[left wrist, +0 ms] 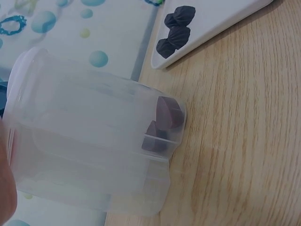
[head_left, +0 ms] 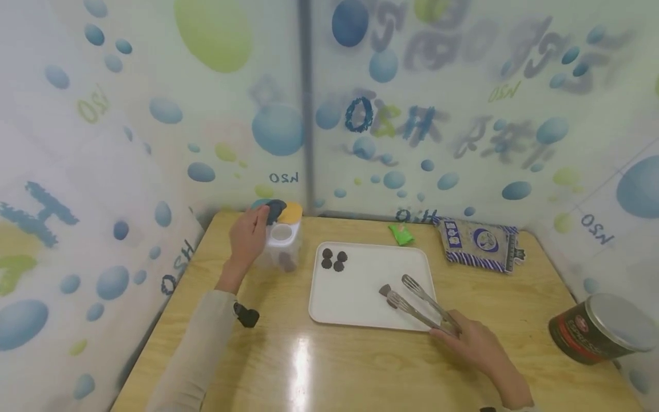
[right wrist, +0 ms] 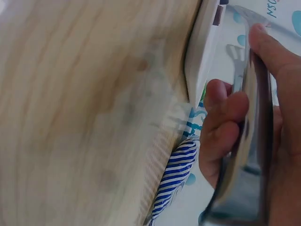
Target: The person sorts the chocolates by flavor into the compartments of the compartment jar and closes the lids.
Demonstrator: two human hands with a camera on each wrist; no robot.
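My left hand (head_left: 249, 234) pinches a raised dark blue lid (head_left: 276, 210) on top of a clear plastic container (left wrist: 84, 132). Beneath that lid a round opening (head_left: 281, 232) shows in the white top. Two dark purple wedge-shaped pieces (left wrist: 169, 113) lie at the container's bottom. My right hand (head_left: 476, 346) grips metal tongs (head_left: 424, 306), their arms spread over a white tray (head_left: 368, 263). One tong tip overlaps a brown piece (head_left: 385, 290) on the tray in the head view. Several dark ridged balls (left wrist: 179, 36) sit grouped at the tray's far left.
Beside the dark blue lid, the container also has an orange lid (head_left: 292, 213). Behind the tray lies a green packet (head_left: 401, 234). A blue-striped bag (head_left: 476, 243) rests at the back right, and an espresso can (head_left: 592, 332) stands at the right. Patterned walls enclose the wooden table (head_left: 268, 366).
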